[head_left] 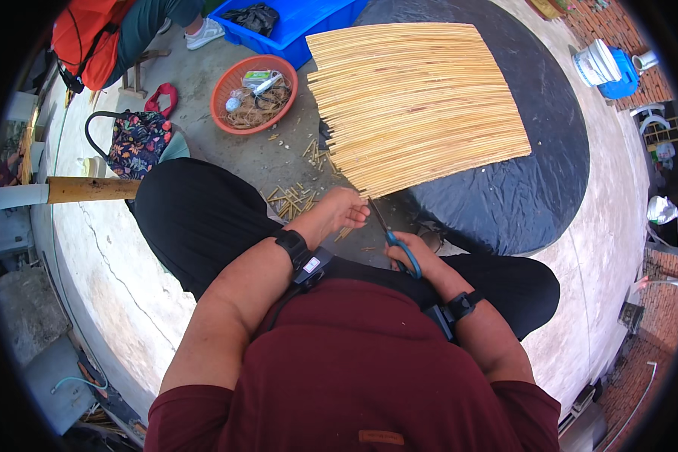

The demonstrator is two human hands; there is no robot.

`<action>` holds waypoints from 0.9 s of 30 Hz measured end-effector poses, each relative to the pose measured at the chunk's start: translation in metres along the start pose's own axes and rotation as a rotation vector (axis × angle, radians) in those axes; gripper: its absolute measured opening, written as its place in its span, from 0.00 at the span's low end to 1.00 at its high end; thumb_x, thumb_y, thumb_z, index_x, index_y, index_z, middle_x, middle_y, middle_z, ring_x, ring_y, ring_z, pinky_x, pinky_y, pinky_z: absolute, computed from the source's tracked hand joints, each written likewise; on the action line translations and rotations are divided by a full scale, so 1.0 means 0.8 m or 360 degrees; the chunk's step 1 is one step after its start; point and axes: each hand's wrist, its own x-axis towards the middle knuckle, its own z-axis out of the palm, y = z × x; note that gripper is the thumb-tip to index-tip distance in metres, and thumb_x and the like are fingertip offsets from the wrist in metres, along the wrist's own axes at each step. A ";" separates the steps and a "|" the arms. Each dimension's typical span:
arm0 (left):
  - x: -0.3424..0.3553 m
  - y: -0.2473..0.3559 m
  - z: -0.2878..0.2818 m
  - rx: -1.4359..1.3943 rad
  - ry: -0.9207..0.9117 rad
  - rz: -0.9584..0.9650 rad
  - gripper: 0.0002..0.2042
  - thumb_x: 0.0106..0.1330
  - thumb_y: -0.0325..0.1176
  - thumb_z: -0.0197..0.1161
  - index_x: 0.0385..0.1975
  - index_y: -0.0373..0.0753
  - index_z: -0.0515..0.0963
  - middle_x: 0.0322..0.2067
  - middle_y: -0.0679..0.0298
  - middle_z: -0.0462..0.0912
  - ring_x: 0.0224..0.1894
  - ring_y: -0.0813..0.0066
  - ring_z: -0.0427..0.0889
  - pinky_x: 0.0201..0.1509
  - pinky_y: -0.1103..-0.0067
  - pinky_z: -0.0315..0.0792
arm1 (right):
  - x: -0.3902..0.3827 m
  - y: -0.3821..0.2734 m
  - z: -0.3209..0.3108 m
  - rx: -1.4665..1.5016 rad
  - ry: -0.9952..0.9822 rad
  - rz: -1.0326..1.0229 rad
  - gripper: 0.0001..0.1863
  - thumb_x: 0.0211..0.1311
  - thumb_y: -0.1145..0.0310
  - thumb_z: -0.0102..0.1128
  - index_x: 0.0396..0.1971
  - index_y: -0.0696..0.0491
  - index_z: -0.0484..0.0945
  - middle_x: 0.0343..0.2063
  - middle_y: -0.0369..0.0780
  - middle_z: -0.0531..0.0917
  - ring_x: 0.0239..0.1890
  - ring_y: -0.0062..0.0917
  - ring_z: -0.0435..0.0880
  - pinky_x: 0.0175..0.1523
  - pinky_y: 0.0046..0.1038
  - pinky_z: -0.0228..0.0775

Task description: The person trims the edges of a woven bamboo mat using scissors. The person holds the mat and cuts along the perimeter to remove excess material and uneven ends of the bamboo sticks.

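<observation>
A mat of pale yellow reed-like stalks lies laid side by side in front of me, its left ends uneven. My right hand grips a pair of scissors with teal handles. The dark blades point up and left to the mat's near left corner. Close to that same corner is my left hand, its fingers curled; whatever may be between them is hidden. Short cut stalk pieces are scattered on the ground just left of my left hand.
Black plastic sheeting lies under the mat. An orange basket holding tangled fibre and small packages stands ahead left, beside a blue tub. A flowered bag sits near my left knee. Another person's leg shows at upper left.
</observation>
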 end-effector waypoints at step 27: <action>0.003 0.005 -0.016 -0.0054 -0.0032 0.0019 0.02 0.62 0.29 0.54 0.32 0.41 0.69 0.24 0.59 0.79 0.23 0.70 0.79 0.35 0.66 0.76 | 0.008 -0.013 0.001 -0.0169 0.0174 0.0019 0.06 0.54 0.69 0.56 0.25 0.55 0.72 0.14 0.34 0.73 0.14 0.18 0.74 0.21 0.21 0.66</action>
